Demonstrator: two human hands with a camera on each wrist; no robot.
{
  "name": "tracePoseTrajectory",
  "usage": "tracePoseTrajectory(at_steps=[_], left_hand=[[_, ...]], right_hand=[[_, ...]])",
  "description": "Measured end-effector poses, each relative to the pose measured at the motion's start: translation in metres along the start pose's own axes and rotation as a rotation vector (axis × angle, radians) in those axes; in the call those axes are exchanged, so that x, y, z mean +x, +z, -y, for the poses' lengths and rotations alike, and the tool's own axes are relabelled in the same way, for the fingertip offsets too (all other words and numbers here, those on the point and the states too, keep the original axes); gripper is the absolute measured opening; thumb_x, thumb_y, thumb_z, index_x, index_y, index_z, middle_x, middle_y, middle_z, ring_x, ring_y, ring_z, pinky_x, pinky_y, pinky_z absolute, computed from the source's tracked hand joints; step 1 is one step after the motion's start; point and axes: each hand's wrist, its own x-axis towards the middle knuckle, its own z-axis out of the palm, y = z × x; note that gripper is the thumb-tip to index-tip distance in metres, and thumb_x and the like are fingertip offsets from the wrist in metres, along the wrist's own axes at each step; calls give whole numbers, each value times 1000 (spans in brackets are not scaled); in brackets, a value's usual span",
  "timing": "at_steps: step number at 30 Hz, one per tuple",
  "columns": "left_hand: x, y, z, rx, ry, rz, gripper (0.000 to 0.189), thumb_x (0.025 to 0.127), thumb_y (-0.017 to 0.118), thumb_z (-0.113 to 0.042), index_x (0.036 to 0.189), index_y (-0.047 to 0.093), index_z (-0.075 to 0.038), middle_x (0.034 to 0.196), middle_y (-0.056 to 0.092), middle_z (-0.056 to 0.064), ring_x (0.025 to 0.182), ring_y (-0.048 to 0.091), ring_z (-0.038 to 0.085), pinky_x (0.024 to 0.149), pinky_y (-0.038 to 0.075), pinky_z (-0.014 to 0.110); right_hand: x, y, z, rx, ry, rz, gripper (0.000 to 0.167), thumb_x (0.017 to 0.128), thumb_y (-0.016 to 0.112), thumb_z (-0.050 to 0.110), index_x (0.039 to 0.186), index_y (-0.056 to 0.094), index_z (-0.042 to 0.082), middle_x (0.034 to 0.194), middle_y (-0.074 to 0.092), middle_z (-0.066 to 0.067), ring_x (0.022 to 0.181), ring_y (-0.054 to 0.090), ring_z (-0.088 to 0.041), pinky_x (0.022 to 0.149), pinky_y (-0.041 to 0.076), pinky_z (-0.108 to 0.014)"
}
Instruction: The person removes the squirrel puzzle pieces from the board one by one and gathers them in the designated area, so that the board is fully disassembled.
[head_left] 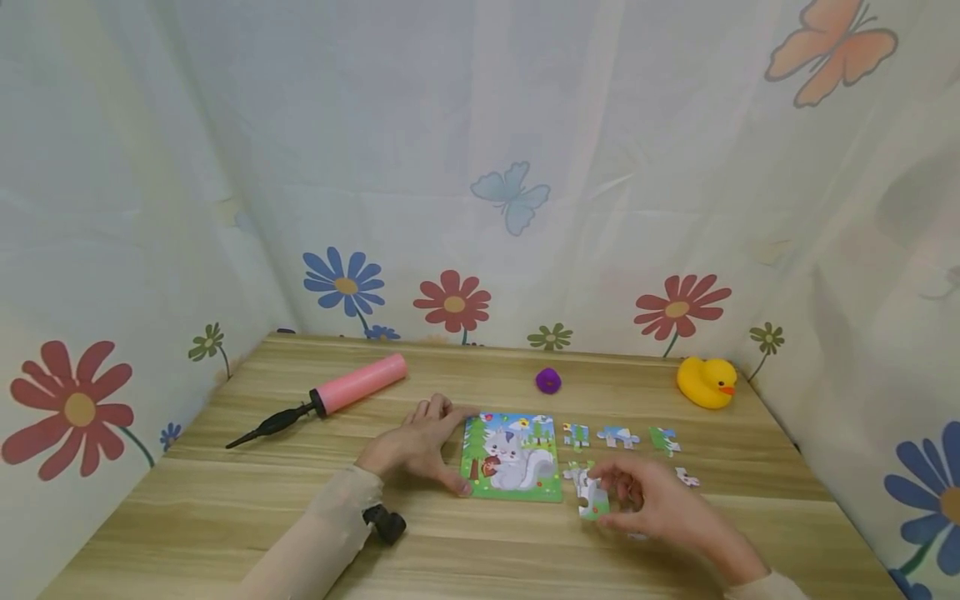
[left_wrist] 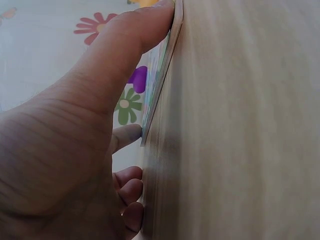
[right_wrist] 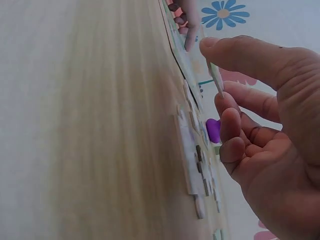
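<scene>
My left hand (head_left: 420, 442) is at the left side of a square jigsaw puzzle (head_left: 517, 458) picturing a grey-white squirrel with an acorn. Its thumb touches the near left corner and its index finger the far left corner; the other fingers are bent in the left wrist view. To the right of the puzzle, my right hand (head_left: 652, 500) pinches a puzzle piece (right_wrist: 216, 77) between thumb and fingertips, raised off the table in the right wrist view. White and green show on the piece (head_left: 595, 502) in the head view. Beside that hand lie several loose puzzle pieces (head_left: 618, 436).
A pink hand pump (head_left: 360, 385) with a black nozzle lies at the back left of the wooden table (head_left: 450, 554). Behind the puzzle sits a small purple object (head_left: 548, 381). A yellow rubber duck (head_left: 707, 383) stands at the back right. Flowered curtains (head_left: 405, 200) surround the table.
</scene>
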Motion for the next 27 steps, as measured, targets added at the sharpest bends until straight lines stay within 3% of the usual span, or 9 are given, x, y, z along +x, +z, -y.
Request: tracePoseTrajectory(at_steps=[9,27], left_hand=[[0,1,-1,-10,-4,0,124,69,101,-67,171,40,-32,142,39,10,124,37,30,103,37,48],[-1,-1,-2,-26,-10,0,124,69,102,-66,171,40,-33,144,39,11,123,37,31,103,38,49]], right_hand=[[-2,6,-2,-91,133,59,49,87,97,32,128,75,16,106,68,3,88,59,-13,73,51,-26],[0,7,-2,-176,114,83,50,87,97,37,128,77,17,103,66,8,88,57,-10,72,49,-25]])
